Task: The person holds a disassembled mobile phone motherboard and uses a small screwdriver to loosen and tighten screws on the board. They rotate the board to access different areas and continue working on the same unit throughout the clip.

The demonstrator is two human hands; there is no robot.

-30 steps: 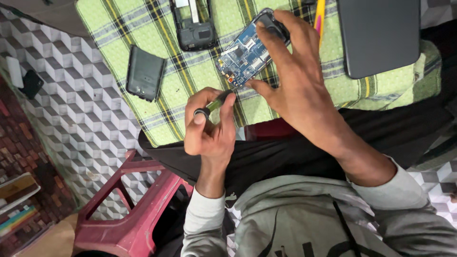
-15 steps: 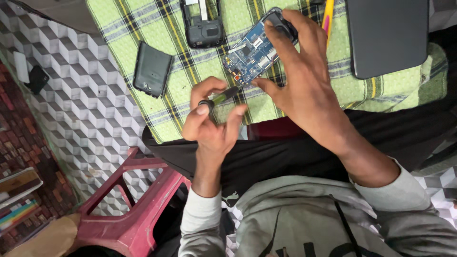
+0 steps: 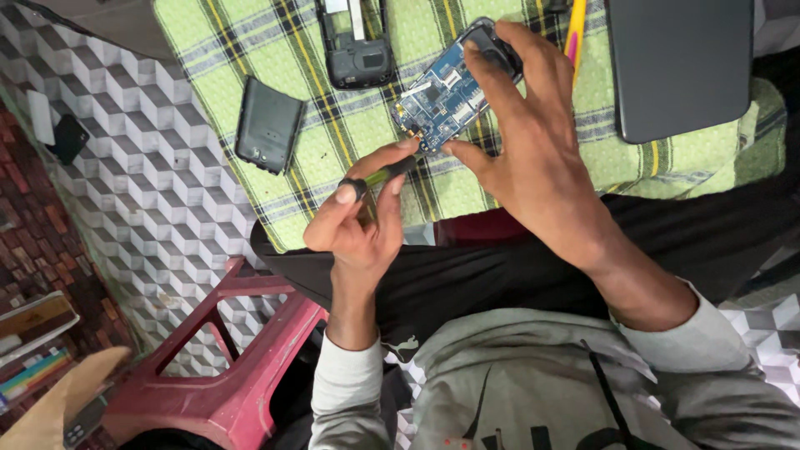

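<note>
Closely Worked: Screwdriver Meets Circuit Board

Nearest, the left hand (image 3: 358, 221) pinches one green-handled screwdriver (image 3: 385, 175), its tip at one blue circuit board (image 3: 442, 96) gripped by the right hand (image 3: 533, 158) over the checked cloth (image 3: 250, 42). Beyond lie one battery (image 3: 267, 125), one phone casing (image 3: 354, 42), one dark tablet (image 3: 679, 62).

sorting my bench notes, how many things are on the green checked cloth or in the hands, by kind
blue circuit board, in the left hand: 1
green-handled screwdriver, in the right hand: 1
dark phone shell: 1
dark back cover: 1
dark tablet: 1
yellow pen-like tool: 1
total: 6
</note>
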